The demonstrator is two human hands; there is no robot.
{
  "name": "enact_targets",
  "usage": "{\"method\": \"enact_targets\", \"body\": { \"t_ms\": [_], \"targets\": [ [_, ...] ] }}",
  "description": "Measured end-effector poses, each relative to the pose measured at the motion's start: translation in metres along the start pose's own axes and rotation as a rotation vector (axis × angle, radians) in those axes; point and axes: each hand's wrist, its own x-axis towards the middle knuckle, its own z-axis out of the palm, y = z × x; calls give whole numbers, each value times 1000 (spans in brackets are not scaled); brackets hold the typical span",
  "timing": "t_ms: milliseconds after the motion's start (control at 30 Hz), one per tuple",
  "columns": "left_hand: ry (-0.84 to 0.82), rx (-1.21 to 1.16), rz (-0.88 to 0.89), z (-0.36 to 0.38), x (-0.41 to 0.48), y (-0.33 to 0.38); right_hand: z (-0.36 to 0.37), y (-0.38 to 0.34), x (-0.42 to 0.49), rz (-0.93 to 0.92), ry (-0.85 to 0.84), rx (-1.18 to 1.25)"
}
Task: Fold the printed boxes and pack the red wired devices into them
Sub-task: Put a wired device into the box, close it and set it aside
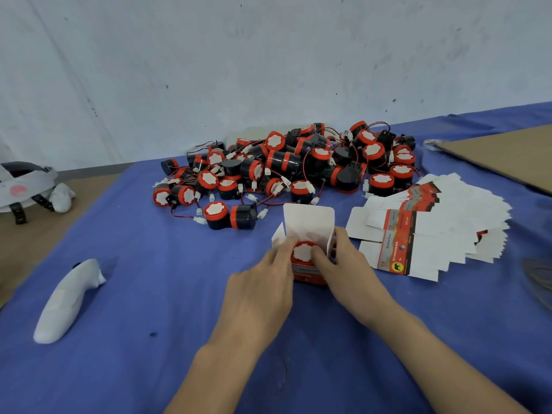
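Note:
An upright printed box [309, 225] stands open at the table's middle, its white lid flap raised. Inside it sits a red wired device [302, 253], red rim and white face up. My left hand [263, 282] grips the box's left side with a finger on the device's rim. My right hand [343, 264] holds the box's right side, its thumb pressing on the device's top. A heap of several red and black wired devices [286, 165] lies behind. A fan of flat printed boxes [430, 231] lies to the right.
A blue cloth [149, 294] covers the table. A white controller [67, 300] lies at the left. A white headset [27, 186] sits at the far left edge. Brown cardboard [501, 153] lies at the back right, a tape roll [433, 144] beside it.

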Motion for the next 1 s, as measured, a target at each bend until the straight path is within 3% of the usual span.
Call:
{"method": "enact_targets", "body": {
  "t_ms": [167,467,633,833,1000],
  "targets": [
    [254,-109,-19,-11,-7,-3,-2,1,1,-5,-26,-11],
    [-54,99,-126,3,-5,-10,-4,6,4,15,-62,13],
    [-102,110,-110,5,1,-5,-5,5,4,17,-70,21],
    [229,-427,-235,-7,-2,-6,-10,5,5,18,-113,42],
    [122,-753,-382,-4,5,-11,-13,7,6,70,-215,291]
  ]
}}
